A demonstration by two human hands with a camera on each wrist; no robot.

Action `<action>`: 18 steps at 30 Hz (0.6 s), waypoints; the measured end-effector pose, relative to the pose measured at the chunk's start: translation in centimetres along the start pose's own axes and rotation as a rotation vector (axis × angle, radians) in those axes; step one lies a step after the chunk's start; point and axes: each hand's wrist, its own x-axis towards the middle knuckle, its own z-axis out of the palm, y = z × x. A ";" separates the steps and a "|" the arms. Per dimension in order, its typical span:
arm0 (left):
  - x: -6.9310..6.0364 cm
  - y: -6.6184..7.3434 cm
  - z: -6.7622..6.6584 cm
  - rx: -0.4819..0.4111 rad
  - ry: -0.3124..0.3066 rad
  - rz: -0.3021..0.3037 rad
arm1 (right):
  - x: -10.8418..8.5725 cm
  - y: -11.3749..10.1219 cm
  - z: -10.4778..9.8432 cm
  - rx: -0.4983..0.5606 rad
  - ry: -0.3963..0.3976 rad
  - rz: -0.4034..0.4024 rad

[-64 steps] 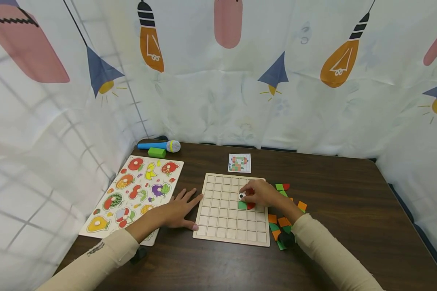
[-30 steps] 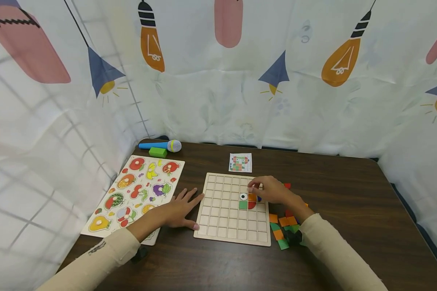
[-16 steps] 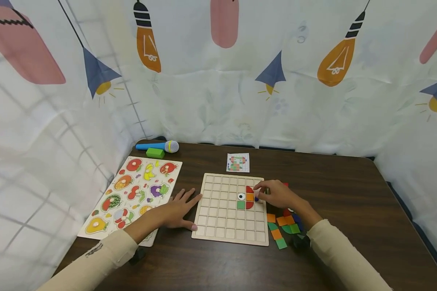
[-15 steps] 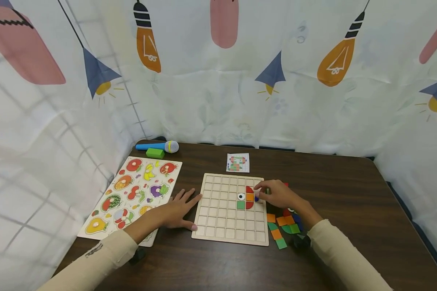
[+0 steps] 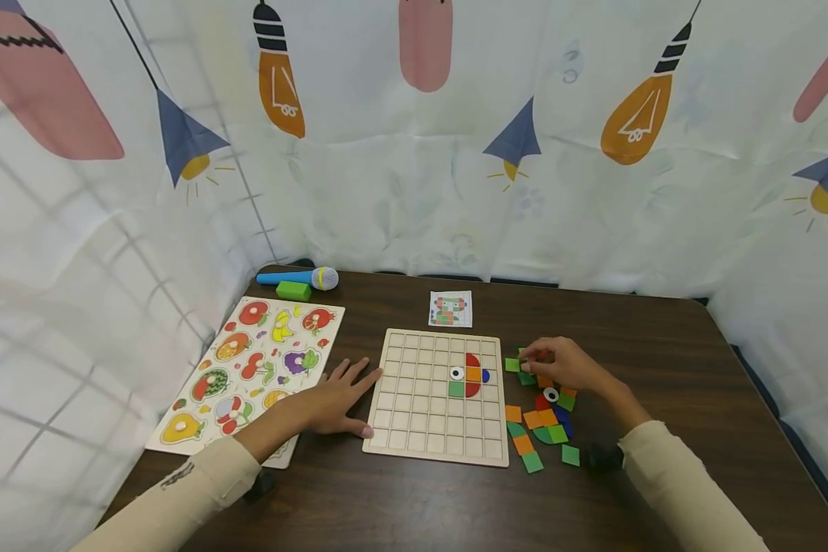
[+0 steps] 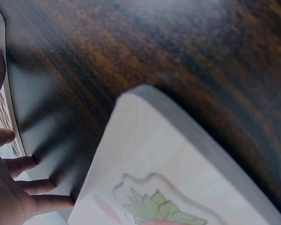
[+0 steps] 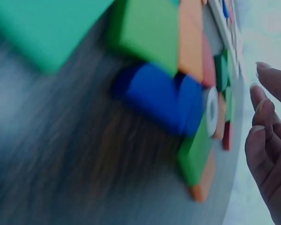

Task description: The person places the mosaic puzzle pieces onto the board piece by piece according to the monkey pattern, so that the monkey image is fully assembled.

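Observation:
My left hand [image 5: 336,399] lies with spread fingers on the dark table, its thumb and index finger touching the left edge of a wooden grid board [image 5: 414,418]. On the board's right side sit a white eye tile [image 5: 457,373], an orange square [image 5: 473,373], a green square [image 5: 457,389], red rounded tiles above and below the orange one, and a blue rounded tile [image 5: 485,376]. My right hand [image 5: 564,363] hovers over loose coloured tiles [image 5: 533,419] right of the board. In the right wrist view its fingers [image 7: 258,140] are loosely bent, with no tile visible between them.
A small printed pattern card [image 5: 451,309] lies behind the board. To the left are a fruit puzzle board [image 5: 248,368], a green block [image 5: 294,290] and a blue toy microphone [image 5: 286,277]. A patterned white curtain [image 5: 386,192] hangs around the table.
A red tile and a blue rounded tile have come to lie beside the orange square. My right hand has left the board and moved right over the loose tiles; the left stays put.

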 end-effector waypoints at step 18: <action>0.1 0.1 -0.1 0.007 -0.004 -0.011 | 0.5 0.3 1.0 -0.135 0.056 -0.008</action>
